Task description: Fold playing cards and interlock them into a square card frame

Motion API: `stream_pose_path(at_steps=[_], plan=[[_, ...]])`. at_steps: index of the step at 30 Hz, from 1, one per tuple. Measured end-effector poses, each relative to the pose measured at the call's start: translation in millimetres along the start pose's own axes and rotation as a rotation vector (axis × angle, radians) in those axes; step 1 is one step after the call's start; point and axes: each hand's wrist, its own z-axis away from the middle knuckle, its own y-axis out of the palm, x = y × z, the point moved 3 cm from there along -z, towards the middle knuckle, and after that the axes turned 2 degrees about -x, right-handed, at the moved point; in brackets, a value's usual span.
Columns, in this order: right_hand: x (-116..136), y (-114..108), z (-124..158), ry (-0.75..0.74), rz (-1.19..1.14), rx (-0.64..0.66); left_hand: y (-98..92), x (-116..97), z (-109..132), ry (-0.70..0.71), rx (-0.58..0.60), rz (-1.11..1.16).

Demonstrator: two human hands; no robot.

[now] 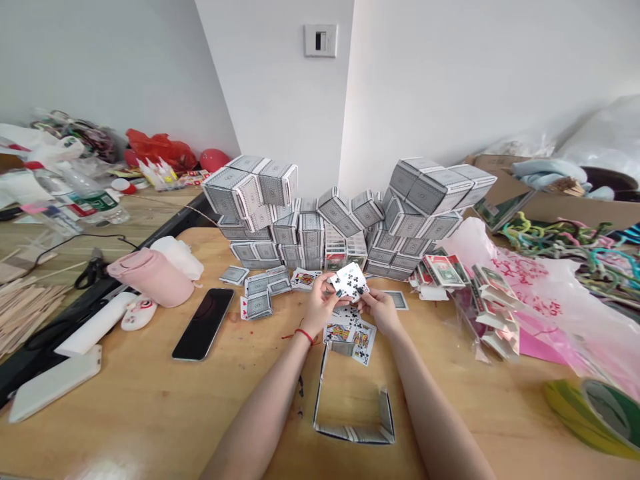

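Note:
My left hand (pixel 320 303) and my right hand (pixel 379 308) hold a few playing cards (pixel 350 281) between them, face side showing, with club pips. A red string circles my left wrist. Beneath my hands lie loose face-up cards (pixel 364 341), a king among them. Nearer to me, between my forearms, stands an open rectangular frame of cards (pixel 350 437). Beyond my hands rises a structure of grey-backed card blocks (pixel 300 233), taller at its left and right sides. Face-down cards (pixel 259 297) lie in small piles left of my hands.
A black phone (pixel 203 325), a pink roll (pixel 151 276) and a white power bank (pixel 56 385) lie at left. Opened card boxes (pixel 495 307), a plastic bag (pixel 555 293) and yellow tape (pixel 590 413) are at right. A cardboard box (pixel 565 210) stands behind.

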Motion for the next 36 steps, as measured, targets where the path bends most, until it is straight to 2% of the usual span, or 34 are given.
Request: stream_pose_path(at_steps=[4,6,10,16,21,24,31,33,36], plan=[[-0.2,-0.6,-0.8,-0.022,-0.025,-0.024,0.0,1.5,1.5,-0.037,0.047,-0.021],[0.3,-0.7,0.0,-0.033,-0.011,-0.015,-3.4,0.7,1.3,-0.006,0.007,-0.031],[1.8,2.3,3.8,-0.027,0.086,0.091,-10.4,-1.4,-0.7,0.039,-0.072,-0.054],[3.3,3.7,6.7,-0.022,0.057,0.057,-7.8,2.4,-4.1,0.009,-0.016,-0.077],[10.3,10.2,10.9,-0.064,0.123,0.189,-8.0,3.6,-5.1,-0.019,-0.097,0.067],[10.2,8.6,10.2,-0.083,0.128,0.111,-5.6,-0.8,-3.5,-0.028,-0.054,0.067],[-1.7,4.0,3.8,-0.063,-0.020,-0.055,3.0,-3.9,2.2,0.019,0.072,-0.215],[-2.3,4.4,3.6,-0.054,-0.020,-0.059,1.6,-1.6,1.5,0.033,0.062,-0.253],[0.5,6.4,5.3,-0.064,0.042,-0.061,-5.1,1.6,-1.2,0.025,-0.022,-0.305]])
